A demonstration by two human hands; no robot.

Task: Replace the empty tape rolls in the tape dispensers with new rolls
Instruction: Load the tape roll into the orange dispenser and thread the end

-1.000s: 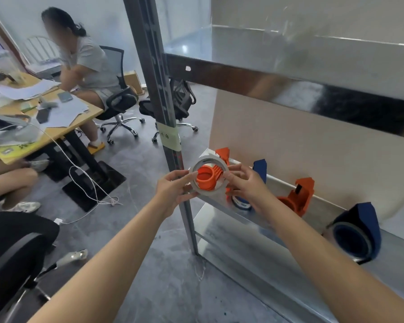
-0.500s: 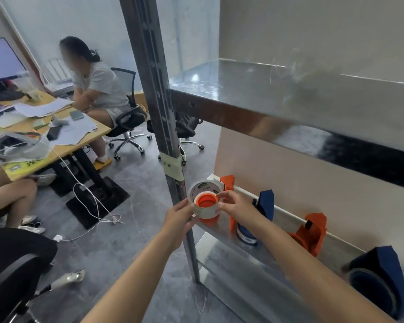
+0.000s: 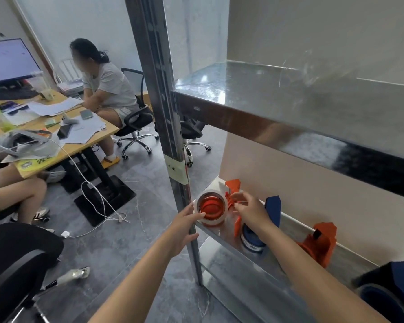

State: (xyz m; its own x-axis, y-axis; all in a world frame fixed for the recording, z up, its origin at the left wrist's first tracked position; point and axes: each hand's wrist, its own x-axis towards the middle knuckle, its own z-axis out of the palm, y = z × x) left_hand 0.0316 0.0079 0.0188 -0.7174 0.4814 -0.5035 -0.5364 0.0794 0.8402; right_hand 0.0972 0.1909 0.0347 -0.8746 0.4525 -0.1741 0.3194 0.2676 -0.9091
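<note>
Left fingers: we are holding the near-left rim of the tape roll [image 3: 204,222] with the left hand [image 3: 184,223], its thumb [image 3: 198,214] lying on the edge.
Right fingers: the right hand [image 3: 252,212] is pinching its fingers [image 3: 234,197] on the orange dispenser [image 3: 233,185]; we cannot tell if the tape end is between them.
Roll place: it is sitting on the orange hub, between our two hands.
Roll axis: it is pointing up, tilted toward us.
Support: the dispenser is standing at the left end of the shelf [image 3: 222,233], just beside the post [image 3: 173,136].
Nearer hand: the left; we are judging that pressing along the axis comes next.

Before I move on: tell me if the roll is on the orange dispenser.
On: the white roll encircles the orange hub; the left hand pinches its rim.
</note>
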